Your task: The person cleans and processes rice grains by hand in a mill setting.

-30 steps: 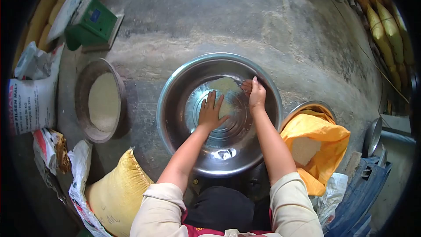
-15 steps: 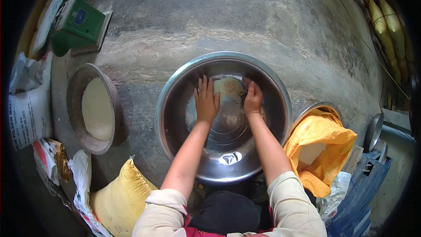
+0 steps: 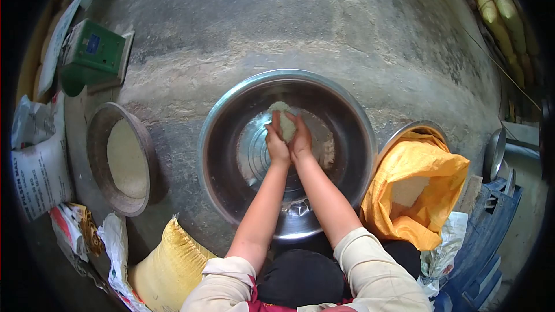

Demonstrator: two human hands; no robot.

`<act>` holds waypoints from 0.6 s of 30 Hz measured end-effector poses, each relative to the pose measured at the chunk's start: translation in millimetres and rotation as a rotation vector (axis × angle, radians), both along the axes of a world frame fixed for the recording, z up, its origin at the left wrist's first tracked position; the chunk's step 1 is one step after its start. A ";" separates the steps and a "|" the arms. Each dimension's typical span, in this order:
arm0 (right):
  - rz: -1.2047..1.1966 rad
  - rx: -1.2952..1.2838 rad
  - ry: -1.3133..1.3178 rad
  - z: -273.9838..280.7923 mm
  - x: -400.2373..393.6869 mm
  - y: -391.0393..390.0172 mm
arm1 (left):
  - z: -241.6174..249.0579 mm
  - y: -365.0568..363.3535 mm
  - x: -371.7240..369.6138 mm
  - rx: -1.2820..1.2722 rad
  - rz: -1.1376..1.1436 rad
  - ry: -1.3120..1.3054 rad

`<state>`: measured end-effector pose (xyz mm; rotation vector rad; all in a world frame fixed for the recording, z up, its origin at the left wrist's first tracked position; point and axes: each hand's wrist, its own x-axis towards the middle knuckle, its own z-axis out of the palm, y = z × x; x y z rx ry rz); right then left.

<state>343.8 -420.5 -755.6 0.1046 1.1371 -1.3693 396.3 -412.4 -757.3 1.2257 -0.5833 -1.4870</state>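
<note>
A wide steel basin (image 3: 354,156) sits on the floor in front of me. My left hand (image 3: 278,145) and my right hand (image 3: 301,140) are brought together over its middle, cupped around a heap of pale rice grains (image 3: 284,121). Some of the heap shows beyond the fingertips. More grains, with a browner patch (image 3: 328,153) at the right, lie thinly across the basin's bottom. The fingers are partly hidden by the palms and the rice.
At left stand a metal bowl (image 3: 151,156) of pale grain and a green scale (image 3: 95,52). A closed yellow sack (image 3: 170,268) lies near my left arm. An open orange sack (image 3: 425,164) with grain inside rests in a bowl at right, beside a blue plastic item (image 3: 477,242).
Both hands have come together from opposite sides of the basin and now cup the heap of rice between them. The view has shifted slightly.
</note>
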 end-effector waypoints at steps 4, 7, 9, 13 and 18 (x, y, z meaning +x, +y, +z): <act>-0.075 0.045 -0.027 -5.0 10.7 23.4 | 22.5 17.2 10.1 0.185 0.025 0.035; -0.120 0.021 -0.265 37.1 13.8 30.0 | 41.1 27.4 11.6 0.112 0.059 0.050; -0.163 0.022 -0.366 47.8 16.0 28.5 | 72.5 25.8 11.4 0.104 0.099 0.052; -0.119 -0.088 -0.334 105.4 8.6 24.8 | 129.7 24.6 3.3 0.010 0.136 0.080; -0.118 -0.184 -0.120 222.1 -16.5 37.6 | 240.3 38.9 -20.9 -0.094 0.079 0.173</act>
